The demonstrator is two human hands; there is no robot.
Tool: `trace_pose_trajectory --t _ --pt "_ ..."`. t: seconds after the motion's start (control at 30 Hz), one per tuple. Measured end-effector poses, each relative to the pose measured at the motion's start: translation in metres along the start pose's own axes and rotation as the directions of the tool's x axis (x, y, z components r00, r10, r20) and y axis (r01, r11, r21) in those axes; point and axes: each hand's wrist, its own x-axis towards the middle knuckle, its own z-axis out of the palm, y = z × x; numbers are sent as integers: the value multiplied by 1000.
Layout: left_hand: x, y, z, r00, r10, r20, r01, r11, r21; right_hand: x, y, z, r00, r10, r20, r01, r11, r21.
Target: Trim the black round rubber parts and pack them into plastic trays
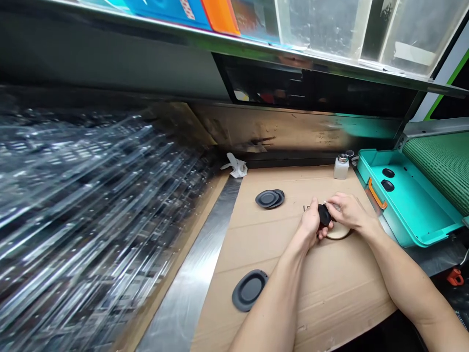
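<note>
My left hand (312, 219) is closed around a small black rounded part (324, 215), holding it up over the cardboard. The fingers of my right hand (343, 209) are pinched together at the part's right edge; whether they grip the part or something small against it, I cannot make out. Below both hands lies a round, pale disc-like thing (339, 231) with a dark rim, partly covered by them. Two black oval dish-shaped parts (266, 198) overlap on the cardboard to the left. Another black oval part (249, 290) lies nearer, by my left forearm.
A turquoise bin (421, 205) with an orange handle holds two small black parts, beside a green conveyor belt (443, 156). A white bottle (341, 167) stands at the cardboard's back edge. Crumpled white tissue (237, 166) sits back left. Clear plastic trays (91, 210) fill the left.
</note>
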Motion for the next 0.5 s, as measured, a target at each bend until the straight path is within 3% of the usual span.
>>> trace_pose_trajectory --t 0.1,0.27,0.5 --pt "-1 2 1 1000 -6 -17 6 1000 18 -1 1 -2 1000 -7 28 8 1000 -23" --pt "-3 4 2 999 1 -38 1 999 32 -1 -1 -3 999 -34 -25 35 999 24" --pt "0 -2 4 997 66 -34 -63 993 100 0 -7 -2 996 3 92 8 993 -119"
